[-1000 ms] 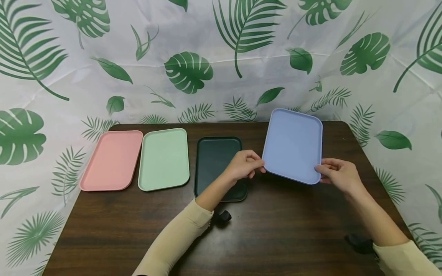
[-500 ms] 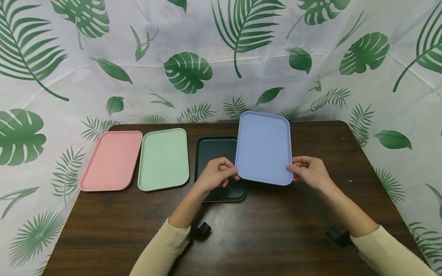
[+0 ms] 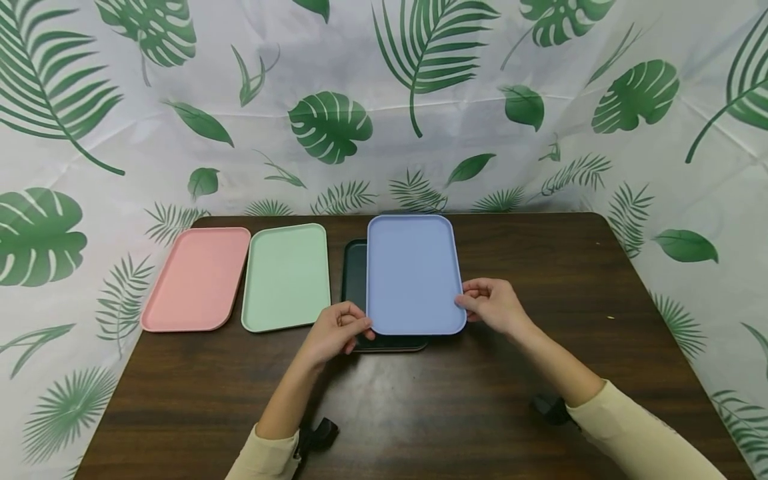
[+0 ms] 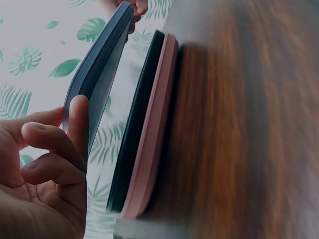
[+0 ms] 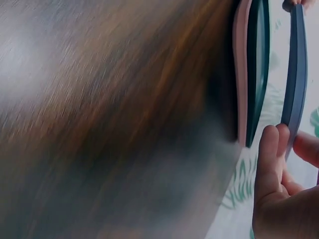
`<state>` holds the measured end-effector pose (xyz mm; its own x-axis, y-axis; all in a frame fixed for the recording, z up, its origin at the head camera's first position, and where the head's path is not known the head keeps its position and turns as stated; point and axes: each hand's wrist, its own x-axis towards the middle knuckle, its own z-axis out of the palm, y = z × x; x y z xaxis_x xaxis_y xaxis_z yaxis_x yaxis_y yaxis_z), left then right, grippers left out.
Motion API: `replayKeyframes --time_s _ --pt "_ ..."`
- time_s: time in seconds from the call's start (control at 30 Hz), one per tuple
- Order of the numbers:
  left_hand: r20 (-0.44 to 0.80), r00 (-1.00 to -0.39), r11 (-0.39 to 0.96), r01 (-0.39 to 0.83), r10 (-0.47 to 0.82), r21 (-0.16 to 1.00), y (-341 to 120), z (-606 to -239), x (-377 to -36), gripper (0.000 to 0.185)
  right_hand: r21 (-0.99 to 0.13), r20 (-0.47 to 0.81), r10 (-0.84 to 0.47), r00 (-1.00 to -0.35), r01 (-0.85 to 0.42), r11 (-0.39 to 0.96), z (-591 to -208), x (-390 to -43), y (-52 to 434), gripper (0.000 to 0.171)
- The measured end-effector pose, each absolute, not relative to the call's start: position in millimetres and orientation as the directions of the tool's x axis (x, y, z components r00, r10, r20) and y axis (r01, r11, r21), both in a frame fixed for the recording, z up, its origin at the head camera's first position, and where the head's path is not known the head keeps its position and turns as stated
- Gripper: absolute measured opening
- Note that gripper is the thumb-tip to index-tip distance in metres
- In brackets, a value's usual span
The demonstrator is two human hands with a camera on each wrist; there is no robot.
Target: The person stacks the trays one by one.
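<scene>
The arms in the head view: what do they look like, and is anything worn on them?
The left hand and right hand wear no gloves. Pale beige sleeves end partway down the forearms. A small black device juts out near each cuff; its details are too small to tell.

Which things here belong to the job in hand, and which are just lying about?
In the job:
blue tray, held by the left hand and right hand
dark green tray, below it
lower pink tray, under the dark green one

Apparently just lying about:
far-left pink tray, not held
light green tray, not held
</scene>
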<state>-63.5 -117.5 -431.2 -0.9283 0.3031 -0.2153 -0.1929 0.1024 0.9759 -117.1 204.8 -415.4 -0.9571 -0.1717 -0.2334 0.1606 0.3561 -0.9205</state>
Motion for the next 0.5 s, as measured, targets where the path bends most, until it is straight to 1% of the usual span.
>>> replayKeyframes --time_s 0.13,0.5 --pt "-0.224 -0.931 0.134 -0.192 0.289 0.972 -127.9 -433.3 -57.0 0.018 -0.916 -0.245 -0.189 -0.951 0.164 0.366 -420.8 -115.7 194.3 0.031" --pt "-0.252 -0.918 0.149 -0.215 0.306 0.965 -150.9 -438.8 -44.8 0.020 -0.919 -0.257 -0.208 -0.944 0.171 0.356 -433.8 -110.1 171.5 0.028"
